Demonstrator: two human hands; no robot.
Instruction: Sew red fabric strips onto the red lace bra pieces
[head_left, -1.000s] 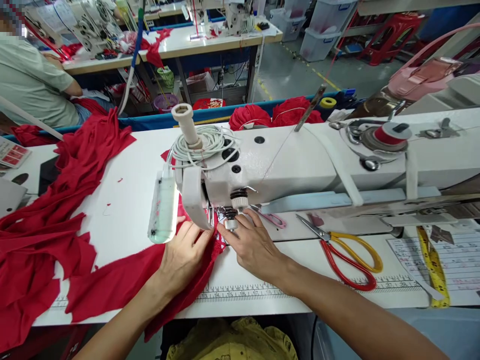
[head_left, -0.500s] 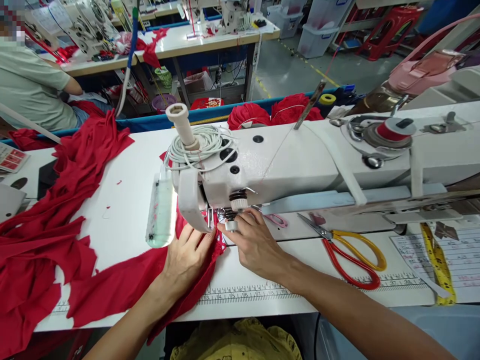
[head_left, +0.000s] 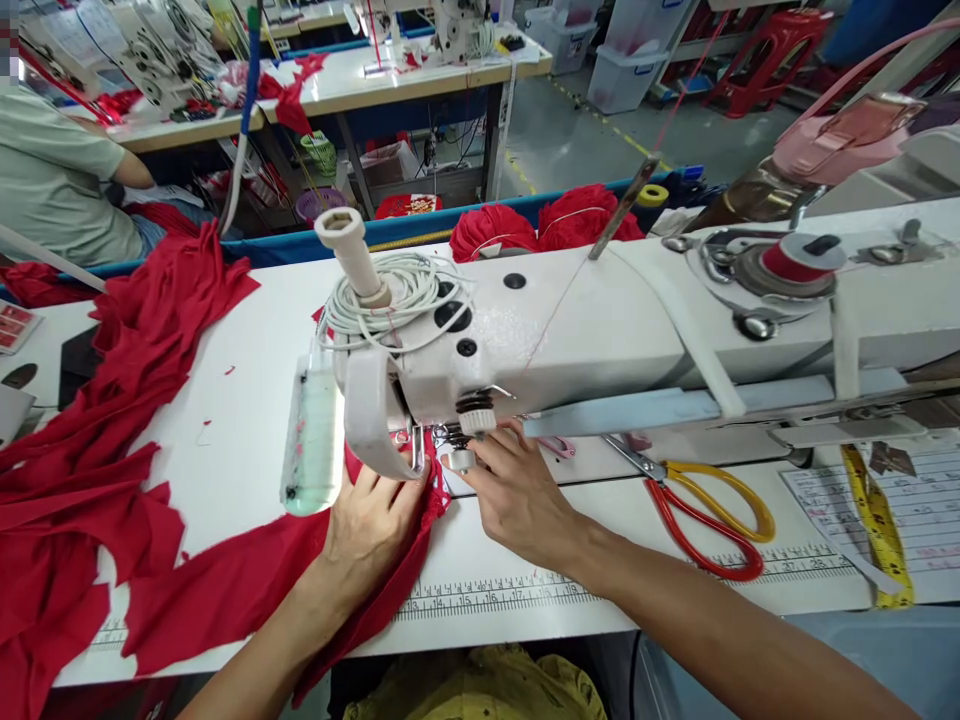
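My left hand (head_left: 369, 522) lies on a strip of red fabric (head_left: 232, 585), its fingers stretched forward and spread over the cloth. The sewing machine's head (head_left: 375, 410) hides some of its fingertips. On the other side of the needle area, my right hand (head_left: 525, 500) has its fingers bent in by the presser foot. The thread tension knob (head_left: 477, 418) and machine body cover those fingertips, so I cannot see what they pinch. A gathered edge of the red fabric runs between both hands under the machine head.
Scissors (head_left: 709, 515) with red and yellow handles lie to the right, near a yellow tape measure (head_left: 874, 525) on paper. A red fabric heap (head_left: 67, 500) covers the left side. Red bundles (head_left: 585, 215) sit behind the machine. Another person (head_left: 60, 170) sits at far left.
The view has shifted slightly, moving the machine head and fabric heap a little left in the picture. Both hands stay by the needle area in much the same pose.
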